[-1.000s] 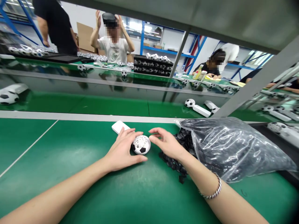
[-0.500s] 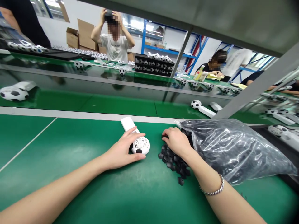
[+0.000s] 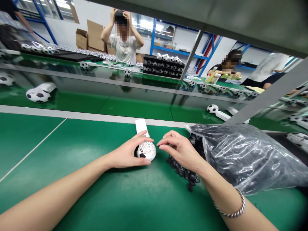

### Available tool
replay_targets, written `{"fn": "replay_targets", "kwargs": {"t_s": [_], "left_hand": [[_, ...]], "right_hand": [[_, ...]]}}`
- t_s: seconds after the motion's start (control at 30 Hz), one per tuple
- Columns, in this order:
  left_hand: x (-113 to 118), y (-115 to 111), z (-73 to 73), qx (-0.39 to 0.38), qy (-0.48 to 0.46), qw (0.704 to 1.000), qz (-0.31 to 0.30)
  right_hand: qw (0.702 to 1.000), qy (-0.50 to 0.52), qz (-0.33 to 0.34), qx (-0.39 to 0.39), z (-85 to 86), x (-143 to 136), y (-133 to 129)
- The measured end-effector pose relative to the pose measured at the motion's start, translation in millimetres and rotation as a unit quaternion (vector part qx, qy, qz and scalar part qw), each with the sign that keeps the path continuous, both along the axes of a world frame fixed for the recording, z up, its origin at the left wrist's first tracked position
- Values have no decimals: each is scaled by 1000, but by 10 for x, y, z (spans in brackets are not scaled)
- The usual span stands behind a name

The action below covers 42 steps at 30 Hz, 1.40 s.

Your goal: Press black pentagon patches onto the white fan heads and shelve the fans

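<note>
My left hand [image 3: 128, 151] is curled round a white football-shaped device [image 3: 147, 150] lying on the green table. Its round head has an open lattice on top and black patches at the side, and a flat white handle points away from me. Close to the head's right side, my right hand [image 3: 181, 149] is closed in a pinch. A dark edge shows at its fingertips, apparently one of the small black pieces. Beneath and beside that hand lies a heap of black pentagon-shaped pieces [image 3: 190, 176], spilling from a clear plastic bag [image 3: 245, 157].
Beyond the pale table edge [image 3: 96, 117] runs a green conveyor belt [image 3: 115, 104] carrying similar football devices [image 3: 39, 93]. A slanting metal post [image 3: 264, 88] stands at the right. Stacked black trays [image 3: 162, 69] and other people are across the line.
My right hand has lifted off the black pieces and moved left towards the device, fingertips pinched. My left hand keeps its hold. The view has shifted slightly.
</note>
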<state>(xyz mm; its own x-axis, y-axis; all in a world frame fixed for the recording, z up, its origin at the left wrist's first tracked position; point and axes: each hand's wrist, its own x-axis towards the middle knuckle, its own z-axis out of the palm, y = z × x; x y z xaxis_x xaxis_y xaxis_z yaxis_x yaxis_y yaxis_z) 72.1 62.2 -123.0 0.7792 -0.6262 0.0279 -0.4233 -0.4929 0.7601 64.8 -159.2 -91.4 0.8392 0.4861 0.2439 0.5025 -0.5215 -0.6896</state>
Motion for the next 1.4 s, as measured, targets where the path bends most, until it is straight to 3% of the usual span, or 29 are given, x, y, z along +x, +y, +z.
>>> {"fn": "replay_targets", "kwargs": {"t_s": [0.13,0.37,0.73,0.93,1.17,1.3,1.4], "left_hand": [[12,20,16,6,20,999,-25],[-14,0,-7,-6,20,1000,-9],[-94,-142,-46,-23,4,997,74],[-100,-143,-53,-25,-11,997,70],[-128,-167,-49,-44,-16,996,72],[-143,-179,-43,-46,-17,996,80],[-101,-141,-41,-42,-15,997,58]], "right_hand": [[999,15,28,-2,43,-44,25],[997,53,54,6,-28,-65,75],[981,147,26,123,-275,-30,175],[971,188,33,144,-322,-1,183],[959,228,-8,168,-371,12,243],[970,208,-21,125,-342,19,219],[987,158,-26,-30,-208,44,108]]}}
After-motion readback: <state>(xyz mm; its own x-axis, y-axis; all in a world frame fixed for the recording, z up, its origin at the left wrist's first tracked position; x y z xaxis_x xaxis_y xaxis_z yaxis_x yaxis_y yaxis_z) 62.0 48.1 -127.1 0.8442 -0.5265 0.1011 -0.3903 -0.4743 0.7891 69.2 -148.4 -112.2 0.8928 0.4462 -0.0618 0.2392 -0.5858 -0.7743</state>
